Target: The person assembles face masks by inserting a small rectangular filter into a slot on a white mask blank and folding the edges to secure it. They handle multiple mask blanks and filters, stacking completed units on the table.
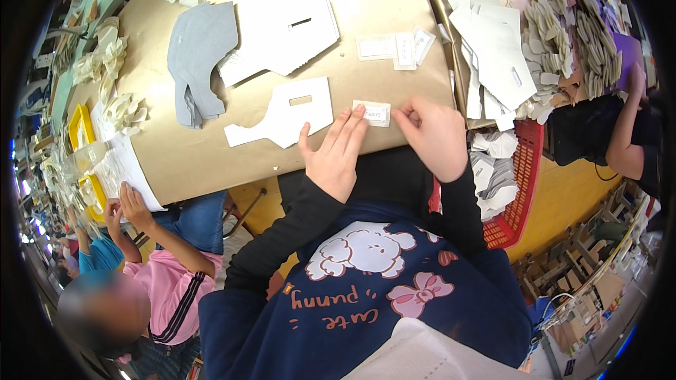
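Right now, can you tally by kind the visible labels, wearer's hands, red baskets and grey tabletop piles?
Labels: 4, hidden ones uncountable
Wearer's left hand and right hand: 2
Red basket: 1
Grey tabletop pile: 1
Total: 8

Dark printed lettering stands on the small cream rectangular label (380, 115). Three pale rectangular labels (404, 52) on the brown-covered worktop (387, 0) carry print too small to read. Orange-brown words, upside down, stand on the navy-blue cloth garment with white-and-pink cartoon figures (366, 299).
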`<state>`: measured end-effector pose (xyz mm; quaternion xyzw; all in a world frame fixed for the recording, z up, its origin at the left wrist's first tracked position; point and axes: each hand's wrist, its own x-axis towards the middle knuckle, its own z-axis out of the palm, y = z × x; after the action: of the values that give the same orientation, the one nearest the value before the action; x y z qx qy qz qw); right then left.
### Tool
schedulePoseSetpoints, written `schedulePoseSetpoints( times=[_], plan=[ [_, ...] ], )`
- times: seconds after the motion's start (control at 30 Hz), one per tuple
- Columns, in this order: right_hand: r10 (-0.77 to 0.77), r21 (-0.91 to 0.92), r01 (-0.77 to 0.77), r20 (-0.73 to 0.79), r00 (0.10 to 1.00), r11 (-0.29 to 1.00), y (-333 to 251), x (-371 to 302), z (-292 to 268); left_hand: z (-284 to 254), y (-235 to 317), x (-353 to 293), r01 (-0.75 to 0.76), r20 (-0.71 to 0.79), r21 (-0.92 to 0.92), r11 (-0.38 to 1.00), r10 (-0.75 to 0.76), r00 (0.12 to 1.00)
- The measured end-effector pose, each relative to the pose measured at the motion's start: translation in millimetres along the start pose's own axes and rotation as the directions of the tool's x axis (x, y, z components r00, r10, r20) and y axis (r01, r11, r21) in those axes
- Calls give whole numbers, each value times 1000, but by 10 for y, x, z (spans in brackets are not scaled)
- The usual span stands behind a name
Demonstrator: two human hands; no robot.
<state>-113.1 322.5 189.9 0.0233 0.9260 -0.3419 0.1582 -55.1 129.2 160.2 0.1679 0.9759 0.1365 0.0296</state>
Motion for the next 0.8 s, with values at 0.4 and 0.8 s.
schedulePoseSetpoints(
  times=[0.4, 0.8],
  plan=[
    [-308, -394, 187, -272, 912, 900, 82, -253, 604, 13, 44, 13, 42, -40, -88, 995, -46, 998],
    [-271, -376, 156, -279, 921, 914, 142, -344, 496, 40, 84, 47, 8, -58, 44, 999, -5, 998]
  ],
)
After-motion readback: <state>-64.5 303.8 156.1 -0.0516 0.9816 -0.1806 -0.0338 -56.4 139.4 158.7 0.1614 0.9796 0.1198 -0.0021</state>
